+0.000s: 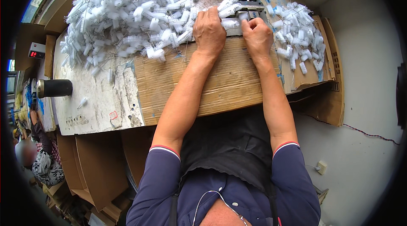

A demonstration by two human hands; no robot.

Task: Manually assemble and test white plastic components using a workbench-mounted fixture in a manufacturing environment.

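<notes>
My left hand (210, 31) is closed, its fingers curled round a few small white brush-like pieces (229, 5) with ridged sides. They stick out to the right, toward a metal fixture (248, 2) at the far edge of the table. Just in front of that fixture, my right hand (257, 36) is closed in a pinch with the thumb and forefinger at a pale piece (243, 16). The fingertips partly cover it. A large heap of similar white pieces (123, 18), many with thin wire stems, lies left of my left hand.
A smaller pile of white pieces (299, 35) lies on cardboard at the right. Brown cardboard (199, 86) covers the table's front. A dark cylinder (55, 88) and a loose white piece (83, 102) lie at the left. Another person (40, 158) works at far left, beyond cardboard boxes (99, 166).
</notes>
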